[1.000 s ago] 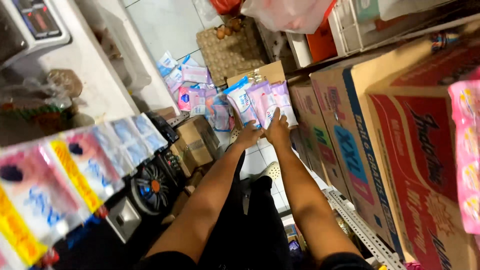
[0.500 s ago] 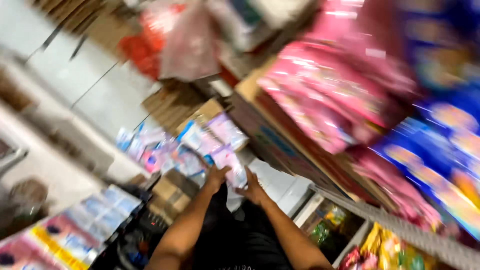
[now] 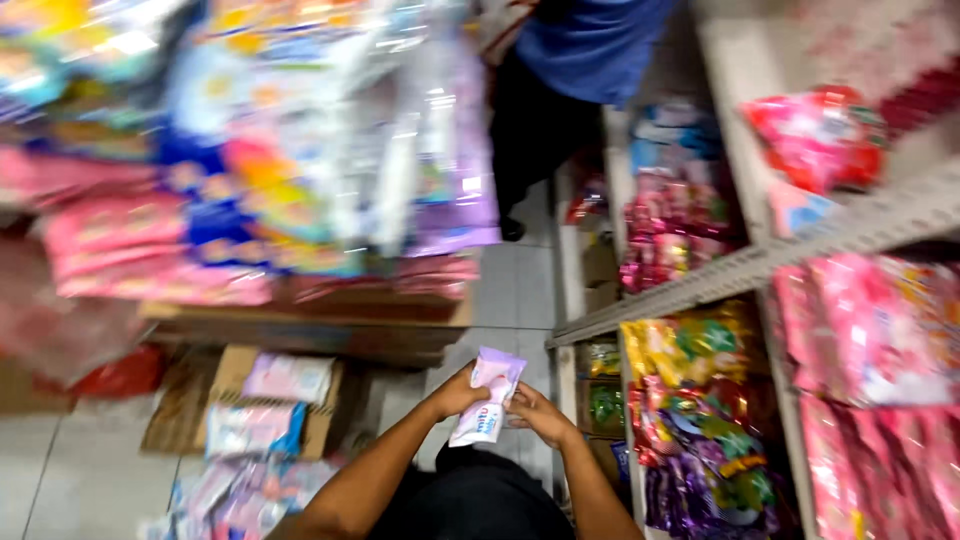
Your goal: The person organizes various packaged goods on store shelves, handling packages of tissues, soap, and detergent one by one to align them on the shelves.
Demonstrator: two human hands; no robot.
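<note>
Both of my hands hold one small pink and white soft packet [image 3: 488, 394] in front of my body, upright and slightly tilted. My left hand [image 3: 458, 393] grips its left edge. My right hand [image 3: 537, 412] grips its lower right side. Below the packet are my dark trousers [image 3: 480, 500]. An open cardboard box [image 3: 232, 400] with more pastel packets [image 3: 288, 377] lies on the tiled floor to my left.
A metal shelf rack [image 3: 700, 285] with pink, yellow and purple bags stands on the right. Stacks of pink and blue packs [image 3: 180, 220] on cartons fill the left. Another person in a blue top [image 3: 590, 45] stands ahead in the narrow aisle.
My view has swung from the cartons round to the shelf rack. My hands have come away from the packets in the box and now hold a single pink packet close to my body.
</note>
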